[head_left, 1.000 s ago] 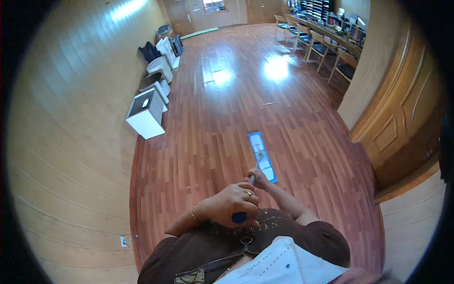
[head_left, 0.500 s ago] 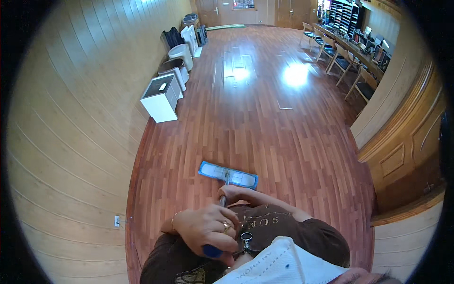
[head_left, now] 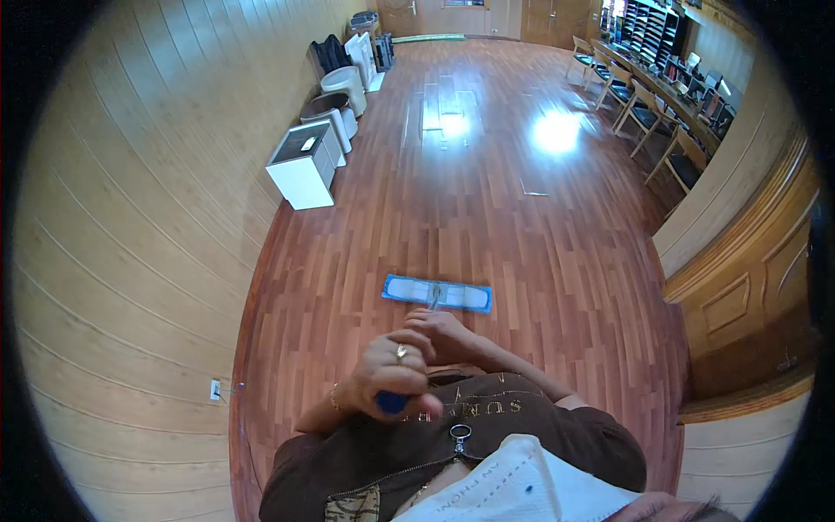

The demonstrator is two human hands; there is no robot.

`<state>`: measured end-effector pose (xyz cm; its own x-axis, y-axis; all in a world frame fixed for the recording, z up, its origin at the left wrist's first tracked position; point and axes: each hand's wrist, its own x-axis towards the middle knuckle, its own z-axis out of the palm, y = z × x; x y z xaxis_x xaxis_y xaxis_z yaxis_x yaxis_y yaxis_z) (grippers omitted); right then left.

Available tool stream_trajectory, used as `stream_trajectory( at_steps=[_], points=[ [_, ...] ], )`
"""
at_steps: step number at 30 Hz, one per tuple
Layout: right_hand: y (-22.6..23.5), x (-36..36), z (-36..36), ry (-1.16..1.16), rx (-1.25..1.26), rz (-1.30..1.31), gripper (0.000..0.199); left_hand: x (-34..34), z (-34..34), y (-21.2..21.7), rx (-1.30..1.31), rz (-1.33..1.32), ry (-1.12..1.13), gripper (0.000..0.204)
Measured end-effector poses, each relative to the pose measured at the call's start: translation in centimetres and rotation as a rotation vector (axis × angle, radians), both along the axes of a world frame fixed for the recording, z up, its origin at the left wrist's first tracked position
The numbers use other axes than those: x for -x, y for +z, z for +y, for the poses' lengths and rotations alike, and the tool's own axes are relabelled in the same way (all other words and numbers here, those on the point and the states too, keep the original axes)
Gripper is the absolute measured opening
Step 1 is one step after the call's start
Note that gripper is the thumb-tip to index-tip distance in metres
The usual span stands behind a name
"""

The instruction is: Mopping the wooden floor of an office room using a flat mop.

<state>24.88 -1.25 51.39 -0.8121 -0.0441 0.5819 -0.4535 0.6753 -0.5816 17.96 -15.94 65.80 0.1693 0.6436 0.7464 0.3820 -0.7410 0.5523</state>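
A flat mop (head_left: 470, 297) with a wide head edged in blue lies on the wood floor ahead of me. Its pole runs back toward my body. My left hand (head_left: 389, 372), wearing a ring, is wrapped round the blue end of the pole in front of my chest. Farther down the pole, closer to the mop head, my right hand (head_left: 442, 336) grips it too. Most of the pole between the two hands is hidden by my left hand.
Along the left wall stand a white cabinet (head_left: 304, 178), rounded seats (head_left: 345, 87) and other items. Wooden chairs (head_left: 681, 163) line a long desk (head_left: 661, 85) at the far right. A wooden door (head_left: 739, 317) is at the near right, and a socket (head_left: 215, 390) sits low on the left wall.
The mop head has slid forward and slightly right. Both hands have moved forward with the pole, the left one away from my chest.
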Motion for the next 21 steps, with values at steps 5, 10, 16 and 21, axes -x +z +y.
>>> stream_trajectory(
  at_steps=[5,10,16,21],
  points=[
    [5.4,-2.5,-0.2,-0.133,0.151,0.239,0.034,0.2,4.1,-2.5,-0.026,0.135,0.212,0.031],
    [0.0,-1.9,1.8,-0.54,-0.096,0.084,0.027,0.8,7.2,-9.2,-0.084,0.199,0.556,0.03],
    [-10.7,1.5,8.0,-0.718,0.012,-0.139,0.028,2.9,5.1,-18.0,0.315,0.363,0.736,0.09],
    [-14.3,4.7,12.0,-0.668,0.147,-0.167,0.039,5.5,-2.8,-24.8,1.016,0.324,0.641,0.092]
  ],
)
